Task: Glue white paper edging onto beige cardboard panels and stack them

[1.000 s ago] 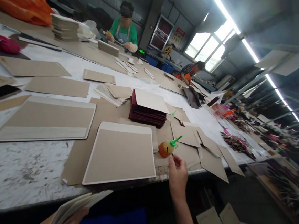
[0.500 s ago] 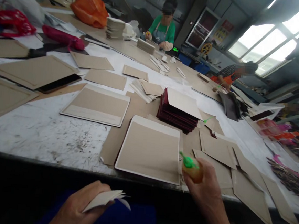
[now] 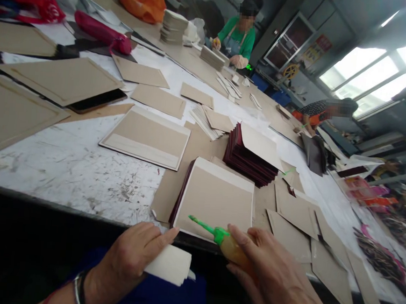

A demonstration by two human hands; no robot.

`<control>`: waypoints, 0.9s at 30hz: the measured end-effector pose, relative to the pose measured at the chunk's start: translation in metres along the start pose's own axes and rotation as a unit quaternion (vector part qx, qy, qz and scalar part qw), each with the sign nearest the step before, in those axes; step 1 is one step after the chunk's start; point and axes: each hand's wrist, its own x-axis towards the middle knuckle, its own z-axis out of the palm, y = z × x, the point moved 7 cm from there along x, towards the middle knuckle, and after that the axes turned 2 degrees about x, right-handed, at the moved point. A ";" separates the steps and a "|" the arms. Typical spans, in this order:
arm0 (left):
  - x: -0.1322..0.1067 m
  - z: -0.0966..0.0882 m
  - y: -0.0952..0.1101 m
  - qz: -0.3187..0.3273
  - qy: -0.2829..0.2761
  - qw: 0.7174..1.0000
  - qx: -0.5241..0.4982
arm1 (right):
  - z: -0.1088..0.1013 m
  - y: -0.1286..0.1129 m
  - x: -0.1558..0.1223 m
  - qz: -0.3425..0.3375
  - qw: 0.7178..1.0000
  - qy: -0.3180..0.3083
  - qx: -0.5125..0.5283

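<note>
Two bare hands: left hand (image 3: 128,254) and right hand (image 3: 270,274), both at the near edge of the bench (image 3: 78,165), fingers closed round something on each.
Right fingers: wrapped round a squeezy bottle (image 3: 235,253) of amber stuff, though some of the grip is hidden behind it.
Green nozzle (image 3: 207,227): points left from the right fingers, tip in front of the panel nearest the hands, can't tell if it's touching.
Left fingers: pinching a small wad of off-white strips (image 3: 171,264), thumb on top, ends sticking out toward the right hand.
Left wrist: silvery bangle (image 3: 78,290), just behind those fingers.
Nearest panel: beige panel (image 3: 220,198) with a pale border and maroon edge, just beyond both sets of fingers.
Maroon pile (image 3: 247,162): past that panel, pale sheet (image 3: 261,145) on top.
Second panel (image 3: 146,138): beyond the left fingers and off to the left.
Loose boards (image 3: 295,211): overlapping, right of the right fingers, some poking over the edge.
Far left of the fingers: more boards (image 3: 68,78), dark phone-like slab (image 3: 97,102), pink pouch (image 3: 102,31).
Way past the fingers: person in green (image 3: 246,45), another in orange and dark top (image 3: 309,113).
</note>
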 end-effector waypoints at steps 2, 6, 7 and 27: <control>-0.001 0.005 -0.004 -0.004 -0.006 1.000 -0.006 | -0.004 -0.005 0.001 -0.007 1.000 -0.016 -0.024; -0.001 0.008 -0.008 0.000 -0.005 1.000 -0.013 | -0.011 -0.013 0.007 -0.011 0.997 -0.039 -0.059; 0.000 0.008 -0.009 0.001 -0.003 1.000 -0.013 | -0.011 -0.014 0.009 -0.010 0.997 -0.047 -0.066; 0.002 0.013 -0.012 -0.009 0.021 0.999 -0.044 | -0.014 -0.025 0.030 -0.013 0.993 -0.086 -0.078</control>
